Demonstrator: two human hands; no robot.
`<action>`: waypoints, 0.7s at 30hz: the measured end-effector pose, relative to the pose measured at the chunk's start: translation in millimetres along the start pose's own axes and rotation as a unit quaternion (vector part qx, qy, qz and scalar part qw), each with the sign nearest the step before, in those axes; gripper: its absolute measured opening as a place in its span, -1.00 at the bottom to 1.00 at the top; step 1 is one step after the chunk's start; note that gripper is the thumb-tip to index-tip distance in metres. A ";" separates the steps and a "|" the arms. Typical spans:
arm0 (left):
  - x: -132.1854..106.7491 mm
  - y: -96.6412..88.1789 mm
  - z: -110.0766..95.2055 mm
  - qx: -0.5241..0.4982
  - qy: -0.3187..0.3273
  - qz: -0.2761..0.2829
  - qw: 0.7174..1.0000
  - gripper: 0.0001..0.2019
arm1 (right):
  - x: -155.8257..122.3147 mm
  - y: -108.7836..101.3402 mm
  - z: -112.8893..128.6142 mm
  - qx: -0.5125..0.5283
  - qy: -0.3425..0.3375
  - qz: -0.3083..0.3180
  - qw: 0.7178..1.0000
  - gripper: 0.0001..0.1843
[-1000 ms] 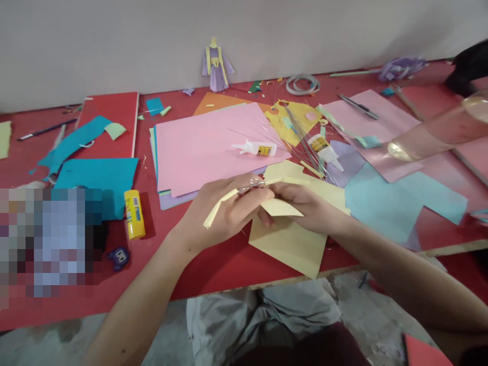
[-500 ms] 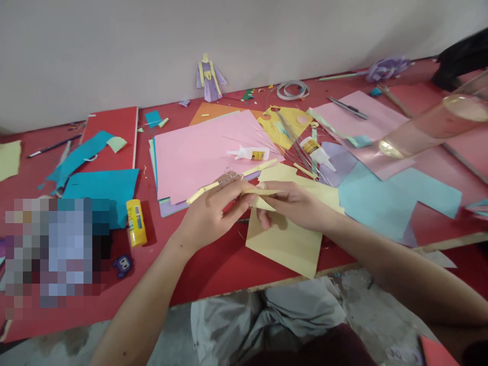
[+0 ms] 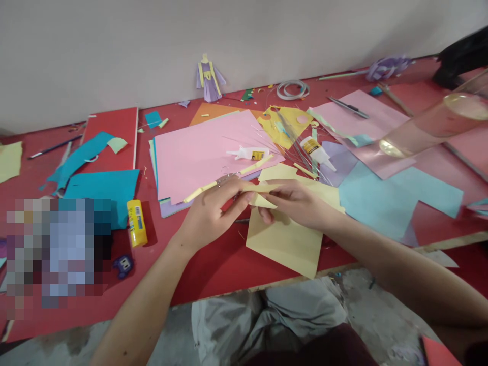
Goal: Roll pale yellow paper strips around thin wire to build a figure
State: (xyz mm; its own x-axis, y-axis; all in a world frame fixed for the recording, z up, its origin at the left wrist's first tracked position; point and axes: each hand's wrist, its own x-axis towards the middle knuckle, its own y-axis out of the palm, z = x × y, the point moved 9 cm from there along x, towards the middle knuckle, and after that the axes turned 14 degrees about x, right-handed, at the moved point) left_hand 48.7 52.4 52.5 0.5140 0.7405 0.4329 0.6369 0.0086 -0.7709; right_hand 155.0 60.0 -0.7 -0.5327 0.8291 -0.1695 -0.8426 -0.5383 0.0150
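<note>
Pinching yellow paper [image 3: 264, 201] between them, left hand [image 3: 213, 206] and right hand [image 3: 299, 202] have a glue bottle [image 3: 249, 154] at twelve o'clock.

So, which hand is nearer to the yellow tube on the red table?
Left. The left hand is to the right of the yellow tube, with a gap between; the right hand is farther right, beyond the left one.

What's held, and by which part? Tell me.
A small pale-yellow paper piece: left hand pinching its left end, right hand its right. Whether the left hand also grips the rolled paper strip is unclear.
</note>
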 end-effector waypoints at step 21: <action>-0.3 -1.1 1.8 0.017 -0.016 -0.016 1.000 -0.89 | 1.8 0.8 -2.3 0.023 0.006 0.011 1.000 -0.64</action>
State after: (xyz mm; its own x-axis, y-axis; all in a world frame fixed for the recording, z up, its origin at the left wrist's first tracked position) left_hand 46.8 53.4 52.4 0.4750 0.7608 0.4423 0.6327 0.0541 -0.7725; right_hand 153.6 60.8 -3.2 -0.5513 0.8148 -0.1796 -0.8330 -0.5496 0.0633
